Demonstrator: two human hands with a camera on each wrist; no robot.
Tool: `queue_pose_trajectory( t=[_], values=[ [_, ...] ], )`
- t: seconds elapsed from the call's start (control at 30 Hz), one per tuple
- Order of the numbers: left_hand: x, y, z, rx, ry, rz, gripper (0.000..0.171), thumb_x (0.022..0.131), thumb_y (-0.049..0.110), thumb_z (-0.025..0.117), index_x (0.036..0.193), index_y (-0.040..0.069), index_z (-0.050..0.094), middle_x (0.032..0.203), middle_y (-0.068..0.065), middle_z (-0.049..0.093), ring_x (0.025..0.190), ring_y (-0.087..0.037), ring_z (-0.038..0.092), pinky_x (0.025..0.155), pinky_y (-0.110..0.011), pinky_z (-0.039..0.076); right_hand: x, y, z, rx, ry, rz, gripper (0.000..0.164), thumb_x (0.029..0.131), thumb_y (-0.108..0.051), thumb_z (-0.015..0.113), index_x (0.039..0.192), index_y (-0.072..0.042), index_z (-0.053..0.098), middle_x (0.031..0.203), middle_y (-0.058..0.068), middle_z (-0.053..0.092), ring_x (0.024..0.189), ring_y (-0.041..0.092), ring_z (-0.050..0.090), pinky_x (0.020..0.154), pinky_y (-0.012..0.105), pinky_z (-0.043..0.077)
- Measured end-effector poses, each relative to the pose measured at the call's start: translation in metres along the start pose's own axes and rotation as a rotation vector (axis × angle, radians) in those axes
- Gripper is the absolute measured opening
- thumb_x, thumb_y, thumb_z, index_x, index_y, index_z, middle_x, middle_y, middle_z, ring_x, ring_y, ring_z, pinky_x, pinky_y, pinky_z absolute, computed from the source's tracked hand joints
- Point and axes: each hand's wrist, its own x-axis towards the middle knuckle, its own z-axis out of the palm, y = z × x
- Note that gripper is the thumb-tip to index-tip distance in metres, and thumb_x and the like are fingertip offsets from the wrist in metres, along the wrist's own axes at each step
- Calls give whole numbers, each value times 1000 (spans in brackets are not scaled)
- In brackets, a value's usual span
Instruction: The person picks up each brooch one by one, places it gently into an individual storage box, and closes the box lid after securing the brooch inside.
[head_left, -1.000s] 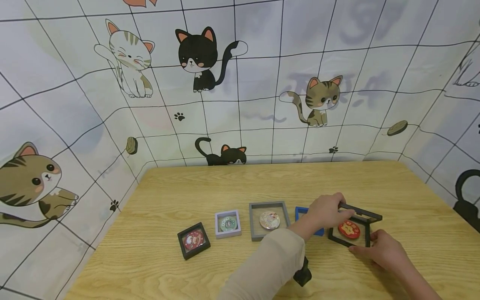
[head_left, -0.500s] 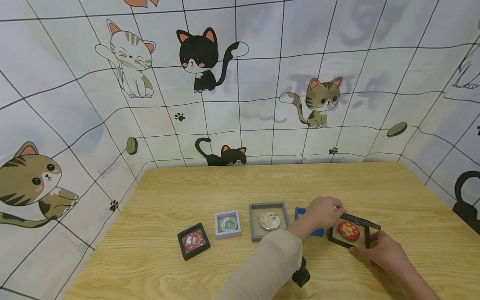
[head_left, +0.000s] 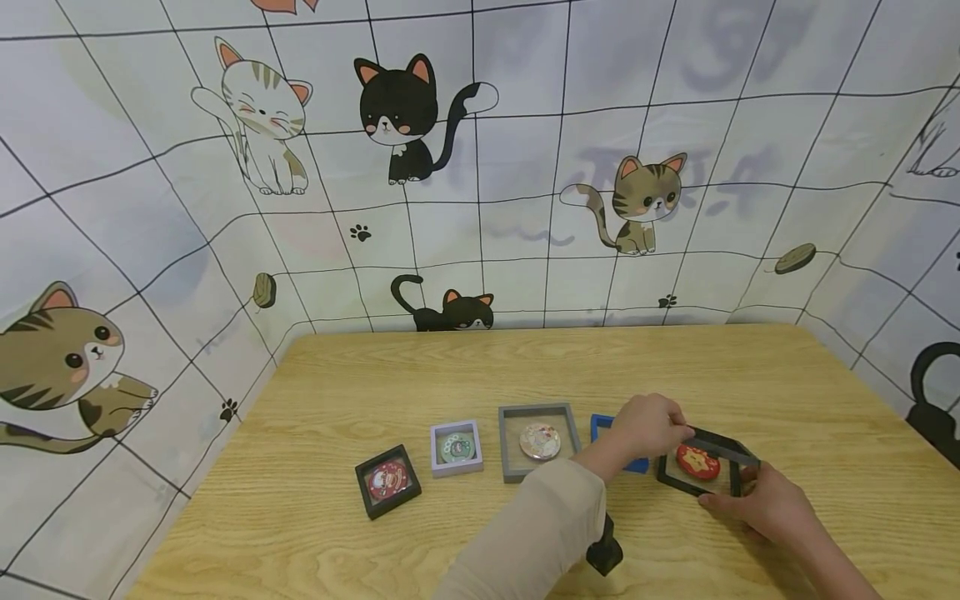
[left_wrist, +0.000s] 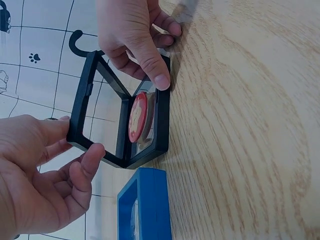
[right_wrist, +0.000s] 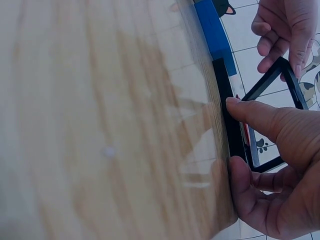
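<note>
A black hinged display frame [head_left: 681,486] lies at the right of the table with its lid [left_wrist: 80,102] raised at an angle. On the clear film inside rests a round red badge [head_left: 697,462] with a yellow design. My left hand [head_left: 648,425] pinches the lid's free edge near one corner, between thumb and fingers. The right hand [head_left: 772,504] grips the frame's lower half at its right side, thumb [left_wrist: 161,82] on its edge. Part of the blue frame [left_wrist: 155,205] beside it is covered by my left forearm in the head view.
Left of the blue frame stand a grey frame [head_left: 504,446], a small lilac frame [head_left: 433,454] and another black frame [head_left: 393,504], each with a round badge. A wall sheet [head_left: 517,283] with cat drawings rises behind the wooden table [head_left: 465,550].
The lid has swung lower toward the frame's base, with my left hand moving slightly down along with it. My right hand keeps its hold on the base.
</note>
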Motion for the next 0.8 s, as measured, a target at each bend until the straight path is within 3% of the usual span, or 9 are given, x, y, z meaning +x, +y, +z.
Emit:
queue_pose_trajectory(
  t=[0.1, 0.23, 0.33, 0.4, 0.47, 0.57, 0.8],
  values=[
    [1, 1, 0, -24, -3, -64, 21, 84, 34, 63, 98, 20, 66, 77, 13, 62, 60, 0, 50, 55, -14, 37, -2, -1, 0, 3, -3, -16, 58, 69, -44, 74, 85, 5, 47, 48, 0, 49, 40, 13, 49, 42, 27, 39],
    [0, 3, 0, -32, -32, -135, 34, 82, 37, 64, 111, 19, 62, 63, 9, 60, 50, -3, 51, 56, -14, 38, -3, -1, -1, 6, -2, -24, 48, 69, -43, 74, 75, -4, 48, 48, 0, 48, 40, 13, 48, 42, 26, 39],
    [-1, 4, 0, -38, -36, -151, 25, 82, 37, 63, 85, 13, 68, 42, 5, 47, 34, -5, 39, 45, -15, 35, -3, -1, -1, 3, 5, -19, 48, 68, -44, 74, 75, -4, 48, 49, 0, 50, 41, 14, 49, 42, 27, 39],
    [-2, 4, 0, -45, -33, -151, 36, 82, 37, 64, 59, 9, 59, 36, 4, 38, 30, -7, 30, 39, -17, 30, -2, 0, -1, -2, 9, -18, 51, 68, -44, 74, 77, -2, 46, 50, 0, 50, 42, 14, 50, 43, 27, 39],
    [-2, 4, 1, -48, -35, -148, 50, 82, 37, 64, 44, 9, 46, 33, 3, 35, 28, -8, 25, 35, -19, 27, -2, 1, -1, -4, 13, -16, 55, 68, -45, 74, 80, 0, 45, 51, 1, 50, 43, 14, 50, 43, 28, 39],
    [-2, 3, 2, -16, -41, -145, 55, 81, 39, 64, 40, 11, 41, 33, 3, 34, 27, -7, 26, 35, -19, 28, -1, 2, -1, -9, 14, -8, 66, 68, -47, 73, 90, 6, 40, 53, 2, 50, 44, 15, 51, 44, 28, 39],
    [-2, -1, 11, 165, -97, -100, 55, 80, 44, 64, 43, 11, 40, 34, 5, 29, 31, -7, 23, 35, -19, 25, 2, 4, 0, -2, -10, 17, 80, 67, -50, 73, 99, 13, 37, 63, 6, 53, 48, 15, 52, 47, 30, 42]
  ],
)
